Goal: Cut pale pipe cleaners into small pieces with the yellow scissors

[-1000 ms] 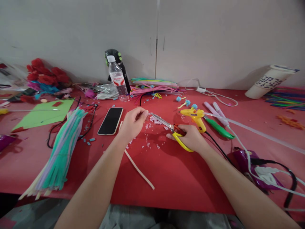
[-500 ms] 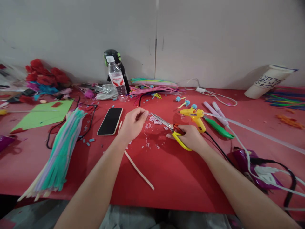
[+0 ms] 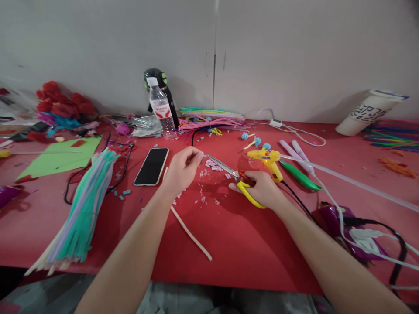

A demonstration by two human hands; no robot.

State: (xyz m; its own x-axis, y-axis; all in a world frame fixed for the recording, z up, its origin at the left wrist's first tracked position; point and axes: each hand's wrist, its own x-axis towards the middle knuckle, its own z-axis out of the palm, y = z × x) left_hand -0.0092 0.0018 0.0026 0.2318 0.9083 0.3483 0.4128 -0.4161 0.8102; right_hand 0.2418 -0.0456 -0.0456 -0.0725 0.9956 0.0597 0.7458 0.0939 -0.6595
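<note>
My left hand point(image 3: 186, 168) is closed in a pinch, with a small pale pink piece of pipe cleaner point(image 3: 205, 156) just showing at the fingertips. Scissors with yellow and red handles point(image 3: 250, 195) are gripped in my right hand point(image 3: 264, 188). Their blades point(image 3: 222, 165) point left, the tips right beside the pinched piece. Beneath the blades lies a small heap of cut pink pieces point(image 3: 212, 165), with fine pink bits scattered nearer to me. A cream pipe cleaner point(image 3: 191, 233) lies on the red table point(image 3: 248, 248), partly under my left wrist.
Left of my arm are a phone point(image 3: 151, 167) and a bundle of green and lilac pipe cleaners point(image 3: 83, 209). A water bottle point(image 3: 162, 111) stands behind. To the right lie a yellow glue gun point(image 3: 270, 163), a green-handled tool point(image 3: 299, 175), cables and a tilted paper cup point(image 3: 368, 112).
The scissors' yellow handle loop has shifted slightly down and to the right with my right hand. My left hand stays where it was.
</note>
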